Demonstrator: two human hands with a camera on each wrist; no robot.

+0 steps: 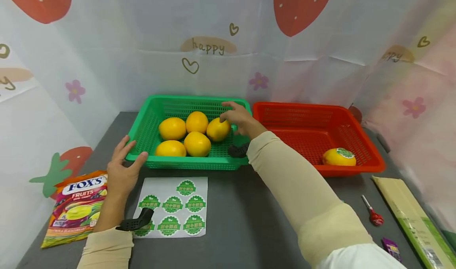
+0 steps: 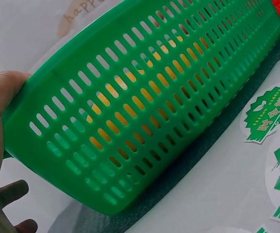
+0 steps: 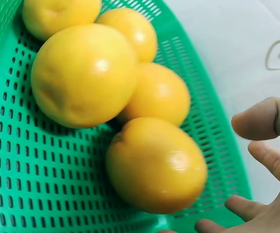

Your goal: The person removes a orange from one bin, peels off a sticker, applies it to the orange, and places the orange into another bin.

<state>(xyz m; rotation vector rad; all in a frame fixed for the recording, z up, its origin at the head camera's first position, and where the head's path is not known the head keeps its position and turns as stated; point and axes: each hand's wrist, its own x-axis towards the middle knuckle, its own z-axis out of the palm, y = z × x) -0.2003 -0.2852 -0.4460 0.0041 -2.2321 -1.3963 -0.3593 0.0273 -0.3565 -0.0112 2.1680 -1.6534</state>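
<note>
Grey tabletop (image 1: 235, 221) up front, strip of room between sticker sheet (image 1: 192, 184) and right sleeve (image 1: 303, 189). Candy bag (image 1: 76, 209) near table's left edge. Left hand (image 1: 122, 172) spread, fingers mostly straight, touching near-left corner of green basket (image 1: 192, 163). Yellow fruits (image 1: 197, 144) bunched inside, some mesh floor showing along edges. Right hand (image 1: 242, 119) loosely spread, holding nothing, just beside rightmost fruit (image 1: 218, 130). Red basket (image 1: 299, 120) alongside: stickered fruit (image 1: 331, 158) by near rim, plenty of floor room. Strawberry-print backdrop (image 1: 149, 31) behind.

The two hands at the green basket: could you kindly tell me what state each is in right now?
Left hand: open, touching the green basket at its near left corner.
Right hand: open, holding nothing, by the rightmost yellow fruit there.
</note>
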